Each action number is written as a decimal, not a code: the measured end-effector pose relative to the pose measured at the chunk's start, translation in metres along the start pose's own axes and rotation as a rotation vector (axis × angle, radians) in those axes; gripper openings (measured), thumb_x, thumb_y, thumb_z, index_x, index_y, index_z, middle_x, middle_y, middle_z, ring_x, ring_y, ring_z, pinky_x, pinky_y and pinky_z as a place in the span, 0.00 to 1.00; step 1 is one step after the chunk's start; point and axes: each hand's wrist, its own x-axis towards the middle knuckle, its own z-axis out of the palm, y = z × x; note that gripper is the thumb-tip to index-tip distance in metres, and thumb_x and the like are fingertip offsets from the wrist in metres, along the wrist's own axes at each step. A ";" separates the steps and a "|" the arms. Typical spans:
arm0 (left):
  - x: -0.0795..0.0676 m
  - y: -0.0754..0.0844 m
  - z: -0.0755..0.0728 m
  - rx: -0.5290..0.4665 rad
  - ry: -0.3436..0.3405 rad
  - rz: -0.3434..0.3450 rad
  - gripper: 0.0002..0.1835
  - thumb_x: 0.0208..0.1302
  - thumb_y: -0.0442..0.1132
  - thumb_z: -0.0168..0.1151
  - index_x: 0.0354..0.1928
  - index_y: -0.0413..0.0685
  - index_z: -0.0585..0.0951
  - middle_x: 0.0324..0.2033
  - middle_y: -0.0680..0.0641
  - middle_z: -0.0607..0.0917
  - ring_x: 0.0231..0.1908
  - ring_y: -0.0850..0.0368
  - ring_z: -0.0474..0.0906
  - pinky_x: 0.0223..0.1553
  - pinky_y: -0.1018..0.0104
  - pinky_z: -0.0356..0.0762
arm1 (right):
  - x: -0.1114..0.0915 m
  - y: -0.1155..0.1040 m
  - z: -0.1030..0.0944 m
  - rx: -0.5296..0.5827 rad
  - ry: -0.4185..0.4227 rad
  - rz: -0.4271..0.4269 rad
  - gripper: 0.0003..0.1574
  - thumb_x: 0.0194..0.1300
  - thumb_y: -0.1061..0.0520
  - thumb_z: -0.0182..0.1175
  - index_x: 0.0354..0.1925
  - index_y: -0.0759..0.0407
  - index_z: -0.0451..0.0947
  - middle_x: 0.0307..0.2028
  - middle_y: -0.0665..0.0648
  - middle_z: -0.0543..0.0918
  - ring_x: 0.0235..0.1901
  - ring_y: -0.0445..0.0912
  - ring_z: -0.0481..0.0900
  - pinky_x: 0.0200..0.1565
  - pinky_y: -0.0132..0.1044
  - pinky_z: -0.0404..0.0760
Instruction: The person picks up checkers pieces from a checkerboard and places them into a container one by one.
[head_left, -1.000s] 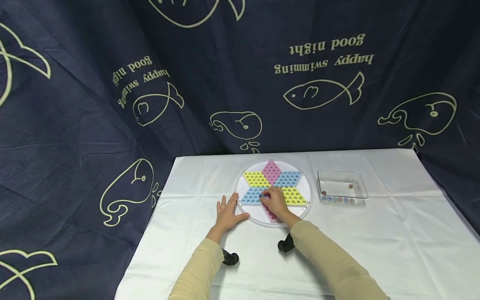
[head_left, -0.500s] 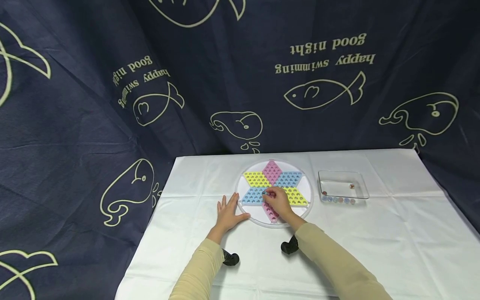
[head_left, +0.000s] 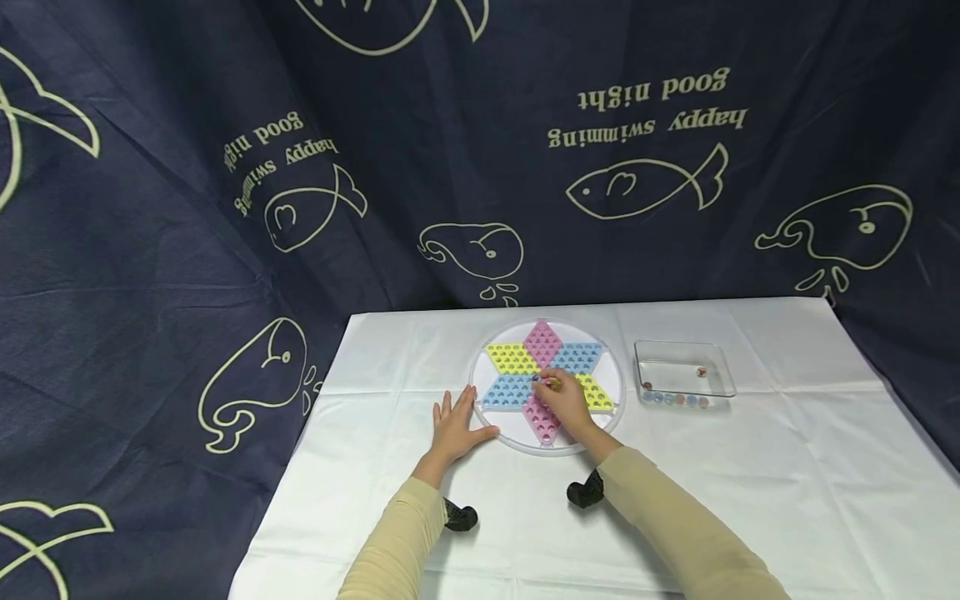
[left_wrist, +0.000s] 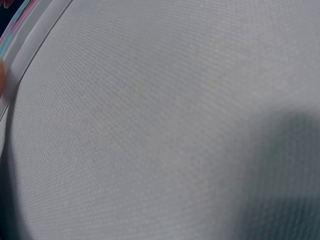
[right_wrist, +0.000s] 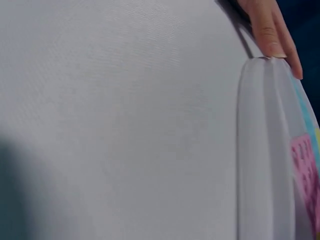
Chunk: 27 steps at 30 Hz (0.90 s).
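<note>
A round white Chinese checkers board (head_left: 495,425) with a pink, yellow and blue star lies on the table. My left hand (head_left: 453,429) rests at its left rim, fingers spread and straight. In the right wrist view the thumb of that left hand (right_wrist: 267,30) touches the board's rim. Over the middle of the star, my right hand (head_left: 564,402) pinches a small dark blue marble (head_left: 536,378) at its fingertips. The fingers hide part of the pink and yellow sections. The left wrist view catches only a fingertip and the board's edge.
Right of the board stands a clear rectangular box (head_left: 684,343) with several marbles along its near side. A white cloth (head_left: 787,467) covers the table. Behind hangs a dark blue curtain (head_left: 450,150) with fish drawings. Black wrist devices (head_left: 585,492) sit under the forearms.
My right hand has shifted a little to the right and away from me, and the marble at its fingertips has moved the same way. My left hand has stayed in place.
</note>
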 end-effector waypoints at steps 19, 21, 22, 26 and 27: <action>-0.001 0.002 -0.002 -0.009 0.003 0.000 0.51 0.49 0.63 0.63 0.69 0.45 0.56 0.68 0.43 0.57 0.68 0.33 0.40 0.65 0.38 0.33 | 0.019 -0.013 -0.072 -0.063 0.081 -0.086 0.17 0.59 0.61 0.61 0.44 0.71 0.73 0.49 0.69 0.74 0.58 0.61 0.64 0.63 0.55 0.56; -0.002 0.002 -0.001 -0.010 0.006 -0.001 0.50 0.49 0.63 0.63 0.69 0.45 0.56 0.68 0.43 0.57 0.68 0.33 0.40 0.65 0.38 0.33 | 0.020 -0.013 -0.081 -0.081 0.102 -0.075 0.18 0.59 0.60 0.61 0.45 0.71 0.73 0.50 0.69 0.74 0.57 0.60 0.65 0.63 0.54 0.56; -0.002 0.002 -0.001 -0.012 0.012 0.003 0.50 0.49 0.62 0.63 0.69 0.44 0.57 0.68 0.43 0.58 0.67 0.32 0.40 0.65 0.38 0.33 | 0.021 -0.013 -0.086 -0.095 0.114 -0.070 0.18 0.58 0.60 0.61 0.44 0.71 0.73 0.49 0.69 0.74 0.57 0.60 0.65 0.64 0.54 0.56; -0.001 0.003 -0.001 -0.013 0.013 -0.001 0.49 0.49 0.61 0.64 0.69 0.45 0.57 0.68 0.43 0.58 0.67 0.32 0.40 0.65 0.38 0.33 | 0.022 -0.012 -0.107 -0.137 0.150 -0.048 0.19 0.59 0.59 0.61 0.45 0.71 0.73 0.50 0.68 0.74 0.59 0.60 0.64 0.64 0.54 0.56; -0.001 0.003 0.000 -0.012 0.012 -0.002 0.49 0.49 0.60 0.64 0.69 0.45 0.57 0.68 0.43 0.57 0.67 0.32 0.40 0.65 0.38 0.33 | 0.022 -0.012 -0.113 -0.147 0.156 -0.045 0.19 0.60 0.58 0.61 0.46 0.71 0.73 0.51 0.69 0.73 0.59 0.61 0.63 0.63 0.55 0.57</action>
